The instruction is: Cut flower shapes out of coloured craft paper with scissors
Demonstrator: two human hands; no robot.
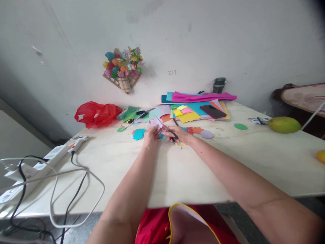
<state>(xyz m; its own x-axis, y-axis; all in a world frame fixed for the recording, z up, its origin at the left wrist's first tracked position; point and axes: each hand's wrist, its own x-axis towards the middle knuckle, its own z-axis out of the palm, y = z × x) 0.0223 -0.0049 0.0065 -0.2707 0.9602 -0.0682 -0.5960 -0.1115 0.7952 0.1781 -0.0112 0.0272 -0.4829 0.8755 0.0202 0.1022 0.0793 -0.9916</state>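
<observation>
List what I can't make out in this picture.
All in the head view:
Lilac paper: lower part hidden by the left hand.
Held scissors: handles partly covered by the right hand.
Red plastic bag: any contents hidden by its folds.
Yellow-orange object: cut off by the right edge.
Black-and-white printed item: print too small and blurred to read.

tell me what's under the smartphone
The smartphone lies on overlapping coloured sheets, whose edges show around it; whatever its body covers directly cannot be seen.

Craft corner with coloured sheets [193, 117]
</observation>
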